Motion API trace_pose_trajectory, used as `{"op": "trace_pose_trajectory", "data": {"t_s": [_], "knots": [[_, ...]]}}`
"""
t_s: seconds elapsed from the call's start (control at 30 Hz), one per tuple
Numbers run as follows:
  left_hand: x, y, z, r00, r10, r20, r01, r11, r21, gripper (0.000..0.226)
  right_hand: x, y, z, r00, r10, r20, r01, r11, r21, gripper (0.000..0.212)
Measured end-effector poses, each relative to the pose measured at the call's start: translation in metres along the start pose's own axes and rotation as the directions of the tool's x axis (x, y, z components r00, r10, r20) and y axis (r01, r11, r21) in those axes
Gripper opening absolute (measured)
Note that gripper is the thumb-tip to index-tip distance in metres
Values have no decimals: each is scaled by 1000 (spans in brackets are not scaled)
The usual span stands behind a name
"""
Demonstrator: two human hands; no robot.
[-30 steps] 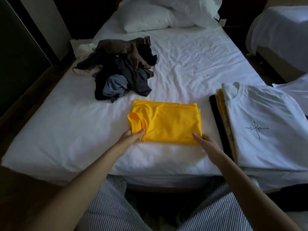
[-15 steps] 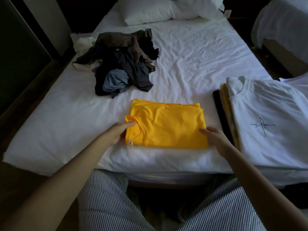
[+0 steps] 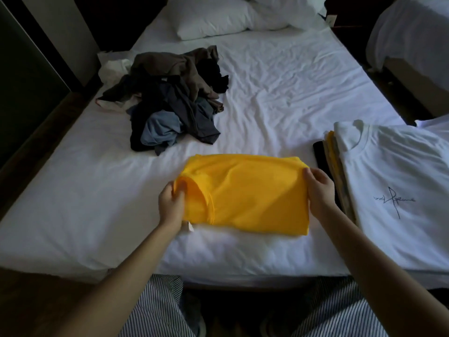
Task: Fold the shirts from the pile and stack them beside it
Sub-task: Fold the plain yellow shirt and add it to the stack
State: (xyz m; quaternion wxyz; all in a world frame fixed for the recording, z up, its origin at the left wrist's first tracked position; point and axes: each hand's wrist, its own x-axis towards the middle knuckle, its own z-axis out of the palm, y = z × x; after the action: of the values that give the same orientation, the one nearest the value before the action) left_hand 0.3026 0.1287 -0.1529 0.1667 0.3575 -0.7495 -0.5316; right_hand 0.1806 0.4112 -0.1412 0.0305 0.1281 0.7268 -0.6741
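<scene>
A: Hands?
B: Both forearms reach in from the near edge of the bed [image 3: 291,81]. The left hand [image 3: 171,205] pinches the collar end of the folded yellow shirt [image 3: 250,193], fingers curled into the fabric. The right hand [image 3: 319,190] grips the opposite end, thumb on top.
A: Shirt position?
B: Near the front of the bed, between the unfolded pile [image 3: 175,98] at far left and the folded stack [image 3: 388,190] on the right. The right hand is just beside the stack.
</scene>
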Motion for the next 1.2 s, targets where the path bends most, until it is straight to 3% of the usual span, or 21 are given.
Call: {"op": "trace_pose_trajectory", "data": {"t_s": [0.1,0.17,0.23,0.3,0.37,0.43,0.5,0.57,0.63,0.73,0.83,0.87,0.93,1.0,1.07,1.13,1.2], "knots": [[-2,-18,-2,990,-130,48,128,991,45,17,-2,12,-1,982,172,73,-171,985,-17,17],[9,-2,-2,954,-280,104,289,953,-92,24,1,9,0,958,252,135,-254,967,1,20],[21,21,-5,879,-398,264,464,844,-271,23,8,3,1,943,271,196,-276,961,0,24],[33,39,-7,818,-419,393,550,768,-327,28,14,0,4,943,258,209,-257,966,-32,26],[45,49,-3,790,-391,472,557,780,-287,29,18,1,7,957,232,173,-223,972,-71,27],[54,54,5,789,-363,495,485,863,-139,22,19,3,10,972,196,129,-185,978,-96,23],[61,55,15,880,-286,380,317,948,-21,27,20,2,13,987,131,97,-123,989,-84,18],[65,53,23,971,-112,213,111,994,19,23,21,3,15,995,76,70,-71,995,-69,17],[69,46,28,994,-9,107,-9,987,163,29,25,5,18,997,80,10,-79,995,-64,21],[72,41,35,984,-116,138,36,876,481,54,35,2,23,995,98,-10,-98,974,-205,32],[78,49,39,985,-24,173,-57,891,451,65,40,-13,27,993,9,120,25,959,-283,38],[81,52,38,970,20,242,-127,891,435,70,40,-17,27,982,-7,190,69,943,-325,37],[87,51,35,923,-21,383,-168,875,453,77,41,-20,25,958,-16,286,152,875,-459,26],[94,48,31,884,-62,462,-193,853,485,63,44,-17,24,960,-22,279,160,861,-482,11],[100,51,31,869,21,495,-261,868,422,32,47,-16,24,968,-33,248,145,882,-449,4],[100,62,35,886,84,456,-253,912,323,17,49,-17,25,981,-26,194,101,917,-387,8],[104,69,46,941,95,325,-190,943,273,15,52,-18,28,992,24,123,12,958,-286,9]]}}
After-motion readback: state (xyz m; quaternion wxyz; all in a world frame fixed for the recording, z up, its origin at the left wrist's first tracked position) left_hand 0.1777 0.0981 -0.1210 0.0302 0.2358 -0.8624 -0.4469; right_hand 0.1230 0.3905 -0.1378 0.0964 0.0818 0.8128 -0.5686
